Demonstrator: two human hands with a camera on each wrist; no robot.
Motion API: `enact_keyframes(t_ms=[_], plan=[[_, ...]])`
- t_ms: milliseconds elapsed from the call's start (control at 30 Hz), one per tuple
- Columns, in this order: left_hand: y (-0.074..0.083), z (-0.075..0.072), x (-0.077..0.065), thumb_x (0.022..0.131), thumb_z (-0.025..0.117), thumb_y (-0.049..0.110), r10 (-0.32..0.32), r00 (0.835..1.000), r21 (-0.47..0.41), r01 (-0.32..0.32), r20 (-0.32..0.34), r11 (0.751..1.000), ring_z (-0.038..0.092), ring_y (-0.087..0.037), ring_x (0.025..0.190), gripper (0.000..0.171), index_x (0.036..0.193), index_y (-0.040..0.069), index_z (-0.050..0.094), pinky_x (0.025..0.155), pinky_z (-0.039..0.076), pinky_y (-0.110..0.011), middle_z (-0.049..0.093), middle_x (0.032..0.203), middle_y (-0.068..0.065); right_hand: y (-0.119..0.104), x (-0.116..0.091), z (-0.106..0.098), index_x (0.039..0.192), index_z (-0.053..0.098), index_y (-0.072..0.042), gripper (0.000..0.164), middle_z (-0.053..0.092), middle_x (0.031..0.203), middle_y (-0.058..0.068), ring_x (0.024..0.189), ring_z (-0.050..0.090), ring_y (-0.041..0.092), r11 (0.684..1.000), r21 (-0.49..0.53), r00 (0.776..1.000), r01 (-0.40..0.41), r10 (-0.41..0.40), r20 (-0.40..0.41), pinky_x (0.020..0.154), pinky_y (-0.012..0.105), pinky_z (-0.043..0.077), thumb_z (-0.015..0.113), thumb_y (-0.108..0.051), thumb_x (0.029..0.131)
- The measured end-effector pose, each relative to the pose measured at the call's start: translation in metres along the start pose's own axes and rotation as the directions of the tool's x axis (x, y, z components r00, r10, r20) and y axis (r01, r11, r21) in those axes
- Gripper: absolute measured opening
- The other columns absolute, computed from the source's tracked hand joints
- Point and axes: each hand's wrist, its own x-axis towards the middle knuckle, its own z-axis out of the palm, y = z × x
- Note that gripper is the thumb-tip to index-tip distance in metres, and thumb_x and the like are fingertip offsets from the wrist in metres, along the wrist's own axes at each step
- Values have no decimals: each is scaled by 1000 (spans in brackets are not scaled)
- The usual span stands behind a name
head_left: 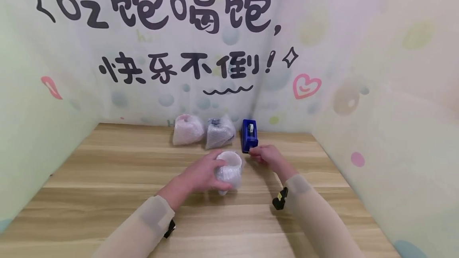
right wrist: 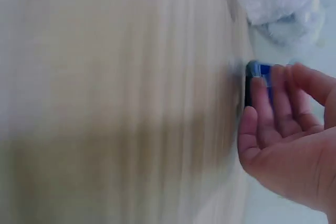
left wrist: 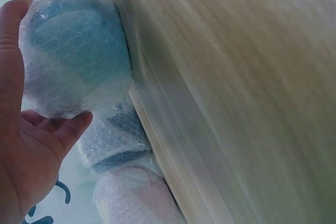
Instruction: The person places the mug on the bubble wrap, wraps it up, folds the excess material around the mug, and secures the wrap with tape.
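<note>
My left hand [head_left: 206, 172] grips a bubble-wrapped cup [head_left: 229, 174] from its left side, fingers behind and thumb in front. The cup's round white opening faces up in the head view; through the wrap in the left wrist view, the cup [left wrist: 79, 45] looks pale blue. At the near end of a blue tape dispenser [head_left: 249, 134] is my right hand [head_left: 267, 156], thumb and forefinger pinched together at the tape's cutting end. The tape between them is too small to see clearly. In the right wrist view the hand [right wrist: 289, 135] partly hides the dispenser [right wrist: 266, 72].
Two more bubble-wrapped items stand at the back of the wooden table [head_left: 118, 194], a pinkish one [head_left: 188, 130] and a greyish one [head_left: 219, 132], left of the dispenser. A printed cloth wall [head_left: 201, 106] closes off the back; more walls flank both sides.
</note>
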Motion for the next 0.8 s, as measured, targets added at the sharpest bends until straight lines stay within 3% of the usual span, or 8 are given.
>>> enact_keyframes(t_ms=[167, 267, 367, 533, 667, 800], plan=[[-2, -1, 0, 84, 91, 55, 8, 1000, 22, -8, -10, 1000, 56, -40, 148, 75, 141, 9, 74, 121, 50, -54, 44, 171, -16, -11, -26, -7, 111, 82, -6, 22, 84, 111, 2, 105, 71, 10, 980, 72, 983, 185, -185, 1, 122, 53, 47, 76, -26, 104], [-4, 0, -1, 90, 83, 54, 21, 1000, 33, -21, -6, 999, 55, -40, 149, 69, 141, 9, 73, 122, 50, -55, 43, 172, -17, -22, -45, -11, 111, 83, -9, 21, 84, 111, -1, 110, 73, 9, 964, 108, 969, 245, -248, 20, 130, 56, 40, 75, -27, 105], [-3, 0, -2, 95, 76, 53, 18, 1000, 37, -18, 6, 999, 52, -42, 151, 65, 142, 9, 72, 122, 49, -58, 41, 173, -19, -33, -68, -10, 108, 84, -12, 17, 84, 105, -6, 111, 73, 10, 955, 115, 958, 273, -280, 57, 126, 47, 45, 74, -26, 105], [-2, 1, -2, 97, 71, 52, -1, 1000, 41, 0, 17, 999, 49, -44, 154, 63, 145, 10, 71, 124, 46, -60, 39, 174, -20, -54, -106, -3, 101, 83, -18, 17, 83, 101, -7, 106, 75, 10, 934, 181, 928, 308, -337, 159, 107, 26, 55, 68, -18, 108], [-2, 1, -1, 99, 69, 51, 4, 1000, 40, -4, 13, 999, 49, -45, 154, 62, 145, 10, 71, 125, 45, -61, 39, 174, -21, -70, -130, 8, 99, 83, -21, 25, 82, 103, -4, 103, 75, 11, 920, 266, 903, 287, -353, 247, 102, 24, 59, 63, -11, 110], [-1, 1, -1, 99, 69, 52, 1, 1000, 44, -1, 14, 999, 49, -46, 154, 63, 145, 10, 70, 125, 45, -62, 39, 174, -21, -79, -137, 27, 99, 82, -20, 27, 81, 104, -3, 99, 73, 12, 924, 311, 912, 224, -311, 269, 103, 29, 57, 60, -11, 111]])
